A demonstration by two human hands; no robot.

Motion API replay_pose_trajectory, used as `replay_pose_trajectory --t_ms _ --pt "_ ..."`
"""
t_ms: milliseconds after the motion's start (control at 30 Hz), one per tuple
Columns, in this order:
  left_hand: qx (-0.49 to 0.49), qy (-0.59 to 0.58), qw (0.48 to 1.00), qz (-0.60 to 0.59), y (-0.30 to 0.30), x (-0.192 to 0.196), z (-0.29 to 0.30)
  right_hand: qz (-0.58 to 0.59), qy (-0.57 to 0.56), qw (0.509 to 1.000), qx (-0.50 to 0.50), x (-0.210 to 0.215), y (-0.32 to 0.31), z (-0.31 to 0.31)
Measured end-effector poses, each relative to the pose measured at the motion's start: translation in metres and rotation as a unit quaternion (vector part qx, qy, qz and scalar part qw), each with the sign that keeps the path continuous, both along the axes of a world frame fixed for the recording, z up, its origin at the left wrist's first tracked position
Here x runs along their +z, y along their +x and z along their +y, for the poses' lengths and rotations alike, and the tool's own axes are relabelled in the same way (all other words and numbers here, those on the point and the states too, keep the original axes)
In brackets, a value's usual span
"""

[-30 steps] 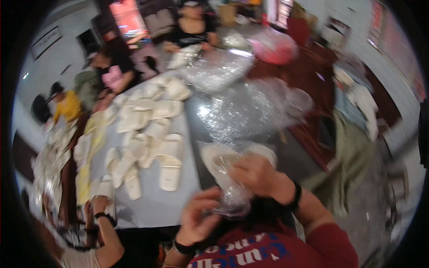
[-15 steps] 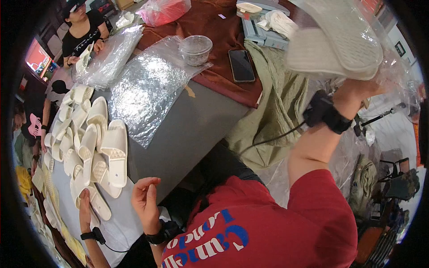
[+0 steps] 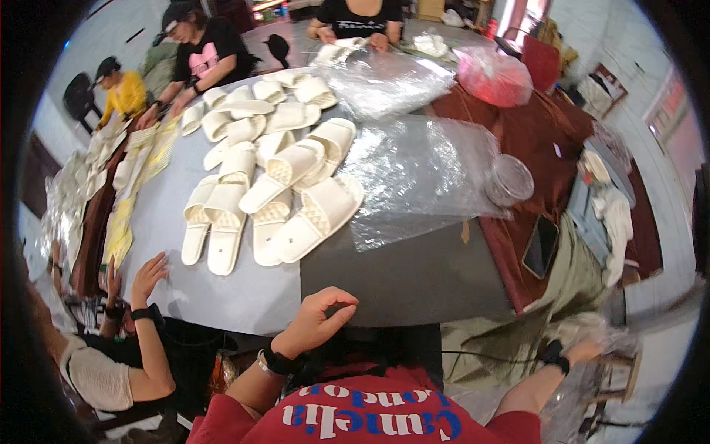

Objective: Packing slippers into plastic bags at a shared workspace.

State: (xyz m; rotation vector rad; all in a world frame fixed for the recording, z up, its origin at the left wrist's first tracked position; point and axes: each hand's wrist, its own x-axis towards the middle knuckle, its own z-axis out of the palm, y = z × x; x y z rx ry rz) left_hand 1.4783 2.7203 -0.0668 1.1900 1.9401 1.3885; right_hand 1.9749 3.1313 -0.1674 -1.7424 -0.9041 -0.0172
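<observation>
Since half a sec ago our right hand [image 3: 588, 348] dropped low to our right w/ a bagged slipper [image 3: 592, 329], while nearer left hand [image 3: 322, 314], loosely curled & empty, faced cream slippers [image 3: 310, 218] angled ahead-left.

Head-worn fisheye, downward over table [image 3: 399, 281]

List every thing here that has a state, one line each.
Left hand: empty, fingers curled, over the table edge.
Right hand: stretched out low to the right, against clear plastic; grip unclear.
Cream slide sandals: loose, unbagged, piled on the table.
Clear plastic bags: flat and empty.
Black phone: screen dark.
Round clear plastic lid: lying flat.
</observation>
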Motion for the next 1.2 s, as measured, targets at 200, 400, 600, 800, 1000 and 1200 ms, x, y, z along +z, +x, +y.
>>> replay_pose_trajectory --t_ms 200,400,600,800,1000,1200 --pt "0.005 0.002 1.000 -0.013 -0.021 -0.004 0.026 -0.218 -0.350 0.902 0.129 -0.037 -0.035 -0.017" --pt "-0.070 0.042 0.988 0.132 -0.053 0.010 0.099 -0.225 -0.187 0.928 0.230 0.063 -0.072 0.005" --pt "-0.036 0.016 0.981 0.191 -0.090 -0.033 0.219 -0.292 -0.021 0.833 0.470 0.139 -0.186 -0.037" --pt "0.156 -0.185 0.922 0.301 -0.109 -0.046 0.222 -0.284 -0.041 0.740 0.608 0.122 -0.251 -0.095" --pt "0.175 -0.164 0.931 0.274 -0.120 -0.049 0.236 -0.293 -0.014 0.694 0.658 0.109 -0.261 -0.102" --pt "0.215 -0.035 0.880 0.421 -0.141 0.020 0.236 -0.312 -0.015 0.670 0.673 0.092 -0.273 -0.121"
